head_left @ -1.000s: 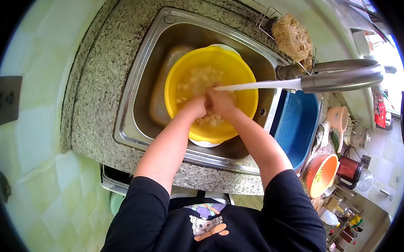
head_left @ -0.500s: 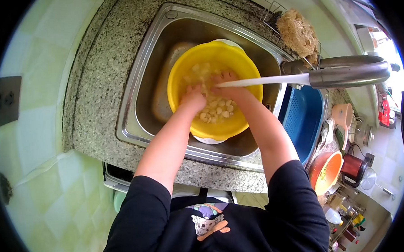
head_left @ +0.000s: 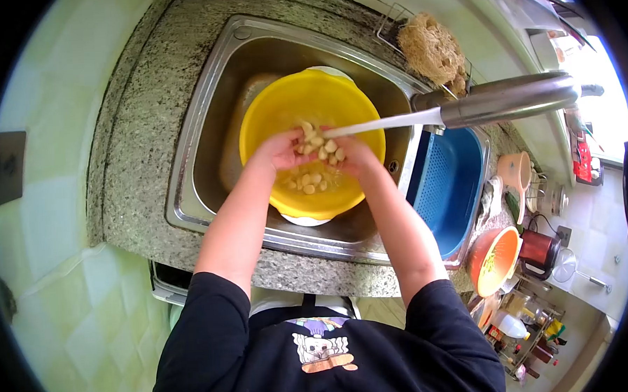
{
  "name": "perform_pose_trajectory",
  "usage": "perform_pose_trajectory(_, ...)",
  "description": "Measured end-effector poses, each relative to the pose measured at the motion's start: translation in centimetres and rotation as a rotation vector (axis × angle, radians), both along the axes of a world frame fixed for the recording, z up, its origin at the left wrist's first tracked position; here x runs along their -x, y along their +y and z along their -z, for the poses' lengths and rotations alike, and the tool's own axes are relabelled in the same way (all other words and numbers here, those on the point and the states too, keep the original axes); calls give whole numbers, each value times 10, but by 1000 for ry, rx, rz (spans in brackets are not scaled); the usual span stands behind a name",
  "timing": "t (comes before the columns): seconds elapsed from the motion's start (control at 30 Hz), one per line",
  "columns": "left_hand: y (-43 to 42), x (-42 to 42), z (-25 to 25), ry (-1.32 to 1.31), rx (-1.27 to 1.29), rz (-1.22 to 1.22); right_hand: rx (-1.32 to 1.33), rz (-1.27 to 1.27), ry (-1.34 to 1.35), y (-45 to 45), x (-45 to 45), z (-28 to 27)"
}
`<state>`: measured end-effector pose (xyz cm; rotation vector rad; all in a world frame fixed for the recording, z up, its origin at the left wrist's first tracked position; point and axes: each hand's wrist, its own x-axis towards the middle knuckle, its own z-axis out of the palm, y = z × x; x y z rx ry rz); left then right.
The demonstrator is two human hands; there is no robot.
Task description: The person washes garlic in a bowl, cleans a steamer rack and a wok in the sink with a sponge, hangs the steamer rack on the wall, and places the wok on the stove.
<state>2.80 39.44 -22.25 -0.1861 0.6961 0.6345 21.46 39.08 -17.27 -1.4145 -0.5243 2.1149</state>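
Note:
A yellow basin (head_left: 260,118) with water in it stands in the steel sink (head_left: 210,141). Over its middle, my left hand (head_left: 282,150) and my right hand (head_left: 352,154) are cupped side by side, holding several pale, rounded pieces (head_left: 322,148) between them. More pale pieces (head_left: 308,182) lie in the basin below my hands. A white stream of water (head_left: 381,123) runs from the faucet (head_left: 509,100) toward the pieces in my hands. Parts of the fingers of both hands are hidden by the pieces.
Right of the sink sits a blue perforated basket (head_left: 448,183). An orange colander (head_left: 498,261), a pink dipper (head_left: 514,172) and a red kettle (head_left: 539,253) are farther right. A fibrous loofah (head_left: 431,49) rests in a wire rack behind the sink.
Both hands were down in the water, then spread apart; now they are raised and cupped with pale pieces in them. The whole view has shifted slightly.

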Motion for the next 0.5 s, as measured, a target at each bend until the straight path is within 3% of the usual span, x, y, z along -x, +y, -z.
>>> perform_pose_trajectory(0.13,-3,2,-26,160,-74,-83,-36,71,172,11,-10,-27)
perform_pose_trajectory(0.23,0,7,-19,185,-313,67,-31,91,256,19,-12,-21)
perform_pose_trajectory(0.33,-3,0,-29,565,-476,-3,-252,-10,-218,32,-4,-26)
perform_pose_trajectory(0.43,5,2,-8,919,-665,-140,-569,-256,-476,64,-1,11)
perform_pose_trajectory(0.5,7,6,13,926,-610,-242,-637,-460,-647,77,9,36)
